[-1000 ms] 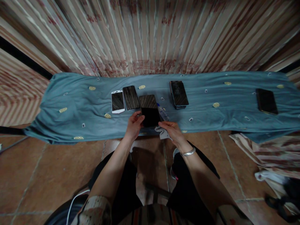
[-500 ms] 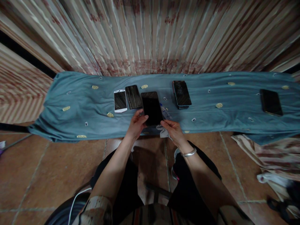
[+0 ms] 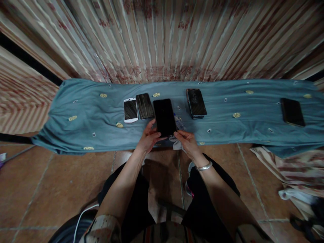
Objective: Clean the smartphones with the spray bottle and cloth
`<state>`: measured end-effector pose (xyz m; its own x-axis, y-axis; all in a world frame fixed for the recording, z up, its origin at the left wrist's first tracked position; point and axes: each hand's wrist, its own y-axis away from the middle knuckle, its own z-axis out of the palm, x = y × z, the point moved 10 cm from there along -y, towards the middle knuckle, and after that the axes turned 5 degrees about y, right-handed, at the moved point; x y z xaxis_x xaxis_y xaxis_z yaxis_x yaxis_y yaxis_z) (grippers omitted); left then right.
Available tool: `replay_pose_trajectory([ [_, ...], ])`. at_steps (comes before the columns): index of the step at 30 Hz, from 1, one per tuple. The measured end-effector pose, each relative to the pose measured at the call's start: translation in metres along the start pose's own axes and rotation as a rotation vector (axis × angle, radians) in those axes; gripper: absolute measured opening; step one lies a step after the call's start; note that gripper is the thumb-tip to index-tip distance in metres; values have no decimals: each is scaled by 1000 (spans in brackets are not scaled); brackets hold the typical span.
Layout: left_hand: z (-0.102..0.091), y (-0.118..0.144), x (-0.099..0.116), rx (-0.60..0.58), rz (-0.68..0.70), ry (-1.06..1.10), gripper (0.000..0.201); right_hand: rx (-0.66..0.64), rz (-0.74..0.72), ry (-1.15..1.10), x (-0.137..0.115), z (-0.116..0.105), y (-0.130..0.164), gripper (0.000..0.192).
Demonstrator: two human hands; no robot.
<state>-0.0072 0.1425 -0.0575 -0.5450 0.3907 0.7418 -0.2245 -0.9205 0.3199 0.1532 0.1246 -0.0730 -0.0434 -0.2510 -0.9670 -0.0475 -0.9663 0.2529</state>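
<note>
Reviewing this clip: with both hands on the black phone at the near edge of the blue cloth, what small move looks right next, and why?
Probably lay the black rectangular phone flat beside the dark striped-reflection phone. The left hand and right hand hold its near end, it already lines up with the row started by the white-framed phone, and the right hand also keeps a grey wiping cloth.

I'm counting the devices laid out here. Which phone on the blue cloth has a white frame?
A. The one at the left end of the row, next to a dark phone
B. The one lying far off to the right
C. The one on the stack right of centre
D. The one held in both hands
A: the white-framed phone lies at the left end of the row on the blue cloth, beside a dark phone; the others look black.
</note>
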Motion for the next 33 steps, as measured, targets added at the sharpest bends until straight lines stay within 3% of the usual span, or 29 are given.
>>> replay_pose_trajectory([
  [7,-2,0,-1,16,36,-33,74,13,-68,98,-6,-1,1,46],
  [12,-5,1,1,32,24,1,73,-13,-18,47,-2,-1,0,43],
  [16,0,6,-5,23,-30,14,75,64,-72,-5,-15,-18,-7,47],
  [24,16,27,-43,-78,-214,-62,74,161,-153,61,-41,-55,-28,52],
  [33,13,27,-47,-102,-191,-145,72,171,-242,124,-51,-62,-29,35],
])
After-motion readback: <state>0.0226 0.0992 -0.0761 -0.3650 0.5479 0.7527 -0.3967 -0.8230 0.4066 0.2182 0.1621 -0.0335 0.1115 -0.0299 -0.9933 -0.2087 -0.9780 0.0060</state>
